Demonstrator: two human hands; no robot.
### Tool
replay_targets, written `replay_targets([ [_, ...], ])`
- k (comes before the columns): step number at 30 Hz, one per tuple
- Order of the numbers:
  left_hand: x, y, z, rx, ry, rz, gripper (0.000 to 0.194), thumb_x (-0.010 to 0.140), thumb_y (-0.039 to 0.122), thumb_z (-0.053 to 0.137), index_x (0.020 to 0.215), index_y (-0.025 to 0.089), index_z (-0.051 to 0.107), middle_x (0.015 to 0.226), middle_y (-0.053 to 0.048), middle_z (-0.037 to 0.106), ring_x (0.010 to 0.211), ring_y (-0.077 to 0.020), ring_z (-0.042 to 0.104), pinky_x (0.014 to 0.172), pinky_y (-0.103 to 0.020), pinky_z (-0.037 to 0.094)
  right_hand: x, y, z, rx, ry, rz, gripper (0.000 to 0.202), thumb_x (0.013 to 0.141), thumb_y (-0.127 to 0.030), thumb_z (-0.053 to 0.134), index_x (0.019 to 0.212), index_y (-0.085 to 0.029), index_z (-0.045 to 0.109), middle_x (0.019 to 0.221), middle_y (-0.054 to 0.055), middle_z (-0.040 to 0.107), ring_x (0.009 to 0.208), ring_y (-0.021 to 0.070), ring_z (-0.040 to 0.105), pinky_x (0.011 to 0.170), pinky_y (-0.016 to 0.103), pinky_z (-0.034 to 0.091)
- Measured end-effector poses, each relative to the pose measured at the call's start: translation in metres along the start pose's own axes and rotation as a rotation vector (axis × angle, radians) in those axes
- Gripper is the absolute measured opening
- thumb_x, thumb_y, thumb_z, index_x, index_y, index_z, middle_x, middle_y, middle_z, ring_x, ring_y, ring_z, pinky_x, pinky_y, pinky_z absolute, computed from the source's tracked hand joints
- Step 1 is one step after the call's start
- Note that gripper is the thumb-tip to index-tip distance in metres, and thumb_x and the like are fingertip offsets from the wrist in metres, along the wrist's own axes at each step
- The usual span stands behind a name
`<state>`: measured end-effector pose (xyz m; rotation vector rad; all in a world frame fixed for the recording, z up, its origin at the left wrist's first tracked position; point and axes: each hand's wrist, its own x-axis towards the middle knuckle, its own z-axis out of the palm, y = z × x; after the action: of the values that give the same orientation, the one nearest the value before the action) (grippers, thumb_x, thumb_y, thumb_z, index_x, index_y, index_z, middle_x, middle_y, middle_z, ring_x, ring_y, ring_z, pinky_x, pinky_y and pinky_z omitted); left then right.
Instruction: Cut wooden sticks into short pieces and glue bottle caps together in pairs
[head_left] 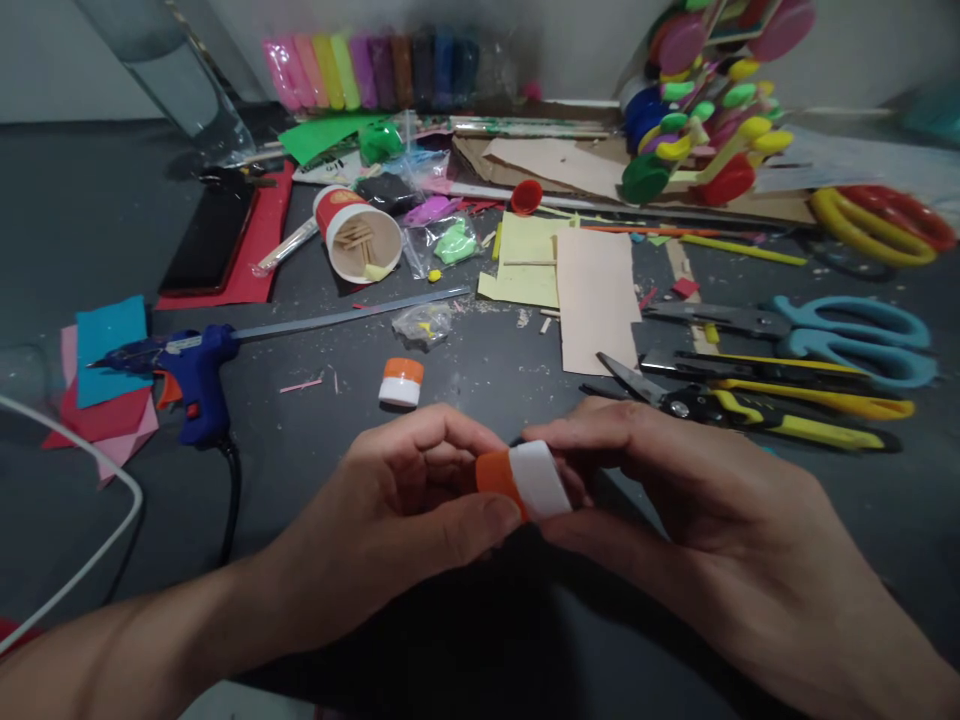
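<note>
Between both hands, above the near part of the dark table, is a small orange and white piece (541, 480) that looks like a short capped jar or a block of two colours. My left hand (420, 500) pinches its orange end between thumb and fingers. The fingers and thumb of my right hand (660, 500) close on its white end. A similar orange and white piece (401, 382) stands on the table just beyond my left hand. Closest to my right hand lie black and yellow pliers-like cutters (679, 408) with their jaws apart.
To the left, a blue glue gun (199, 375) lies on coloured sheets, its black cord running nearer. A tipped paper cup (364, 245) holds small sticks. Blue-handled scissors (855, 335), cutters and pale paper (596, 300) lie right. Clay packs (375, 72) and a colourful model (705, 130) stand behind.
</note>
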<state>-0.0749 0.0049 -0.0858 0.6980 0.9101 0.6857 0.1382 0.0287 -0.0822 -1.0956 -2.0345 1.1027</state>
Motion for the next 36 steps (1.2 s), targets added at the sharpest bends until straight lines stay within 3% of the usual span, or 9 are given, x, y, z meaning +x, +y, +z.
replay_targets([
  [19,-0.0002,0.0022,-0.0012,0.136,0.031,-0.002,0.02,0.086,0.032,0.075,0.094,0.017,0.063,0.078,0.0,0.065,0.068,-0.0098,0.057,0.06,-0.021,0.041,0.0008,-0.0023,0.0014,-0.043,-0.033,-0.021,0.01,0.095,-0.036,0.068,0.104,-0.034,0.064,0.086,-0.009,0.068,0.065,0.0084,0.062,0.055,0.017,0.048],
  [22,0.0014,0.0016,-0.0036,0.078,0.026,-0.019,0.022,0.085,0.034,0.076,0.094,0.018,0.064,0.077,0.0,0.067,0.068,-0.01,0.06,0.062,-0.02,0.045,0.0004,-0.0008,0.0006,-0.071,-0.002,-0.013,0.02,0.094,-0.044,0.069,0.111,-0.038,0.063,0.098,-0.009,0.071,0.077,0.0113,0.067,0.059,0.017,0.053],
  [25,0.0048,-0.0011,-0.0071,-0.033,-0.054,-0.052,0.024,0.087,0.038,0.072,0.098,0.019,0.065,0.078,0.0,0.07,0.064,-0.0106,0.064,0.063,-0.021,0.051,0.0001,0.0008,-0.0002,-0.076,0.027,-0.016,0.037,0.09,-0.054,0.07,0.123,-0.043,0.059,0.111,-0.008,0.069,0.09,0.015,0.068,0.067,0.02,0.057],
  [30,0.0089,-0.0048,-0.0081,-0.168,-0.181,-0.054,0.024,0.094,0.041,0.063,0.099,0.018,0.062,0.076,-0.001,0.07,0.062,-0.0109,0.066,0.061,-0.022,0.056,0.0012,-0.0001,0.0008,0.009,-0.034,-0.029,0.023,0.09,-0.038,0.074,0.111,-0.038,0.064,0.102,-0.009,0.069,0.088,0.0118,0.067,0.071,0.019,0.054],
  [36,0.0047,-0.0047,-0.0059,-0.101,-0.13,-0.014,0.027,0.091,0.041,0.068,0.105,0.018,0.063,0.084,-0.003,0.069,0.071,-0.0121,0.067,0.067,-0.023,0.057,0.0044,-0.0038,0.0038,0.037,-0.011,-0.033,0.014,0.091,-0.036,0.073,0.102,-0.033,0.065,0.097,-0.007,0.069,0.083,0.0115,0.067,0.07,0.02,0.054],
])
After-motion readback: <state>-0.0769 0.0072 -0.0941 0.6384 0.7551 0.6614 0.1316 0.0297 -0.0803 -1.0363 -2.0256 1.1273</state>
